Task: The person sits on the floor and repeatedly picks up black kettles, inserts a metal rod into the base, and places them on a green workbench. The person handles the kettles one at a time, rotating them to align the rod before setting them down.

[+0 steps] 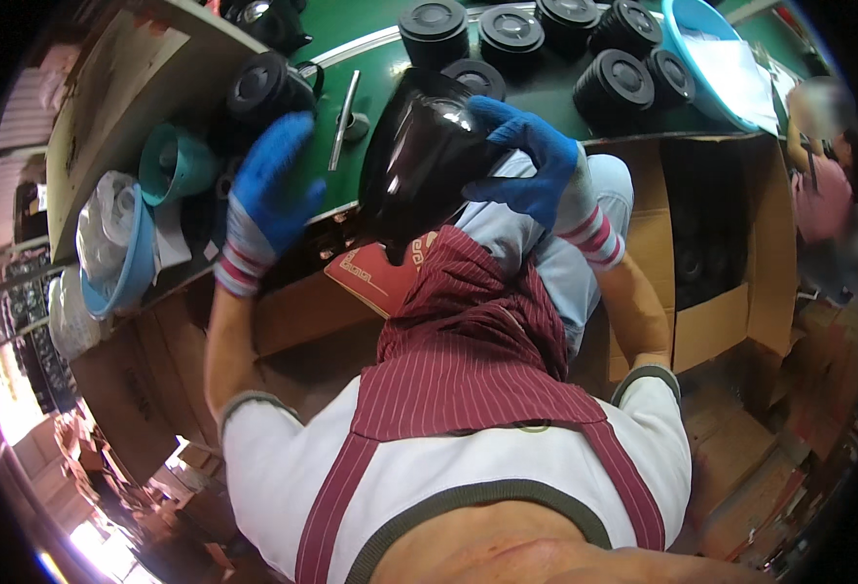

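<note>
My right hand point(524, 161), in a blue glove with a striped cuff, grips the upper right edge of a glossy black curved shell point(419, 156) held over my lap. My left hand point(271, 190), gloved the same way, is spread open beside a black round ribbed part point(261, 90) on the green bench point(370, 24), just left of the shell. It holds nothing. A maroon striped apron point(477, 341) covers my lap below the shell.
Several black round ribbed parts point(546, 44) stand in a row at the back of the bench. A metal rod point(343, 119) lies near the left hand. Teal bowls point(171, 161) sit at left, a blue basin point(716, 68) at right, an open cardboard box point(711, 243) beside my right knee. Another person point(823, 185) stands at far right.
</note>
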Demonstrator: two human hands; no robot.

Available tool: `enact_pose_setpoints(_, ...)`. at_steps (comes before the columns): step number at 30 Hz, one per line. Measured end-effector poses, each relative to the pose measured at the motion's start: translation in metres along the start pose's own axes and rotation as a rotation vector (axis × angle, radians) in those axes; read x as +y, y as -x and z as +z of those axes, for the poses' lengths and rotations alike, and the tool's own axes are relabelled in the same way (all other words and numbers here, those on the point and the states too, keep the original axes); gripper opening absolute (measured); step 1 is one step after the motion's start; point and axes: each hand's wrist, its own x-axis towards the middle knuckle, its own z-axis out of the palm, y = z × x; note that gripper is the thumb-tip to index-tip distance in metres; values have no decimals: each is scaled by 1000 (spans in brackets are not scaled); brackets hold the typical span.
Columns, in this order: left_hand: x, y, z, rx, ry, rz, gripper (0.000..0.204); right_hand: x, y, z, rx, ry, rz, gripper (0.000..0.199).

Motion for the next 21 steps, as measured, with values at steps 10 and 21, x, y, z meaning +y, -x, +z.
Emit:
enact_pose_setpoints(10, -28, 86, 107, 114, 683, -383, 73, -8, 21, 26, 204, -59, 382, 80)
enact_pose_setpoints(21, -67, 60, 110, 88, 1254, -508, 67, -1, -10, 56, 125, -126, 516, 50)
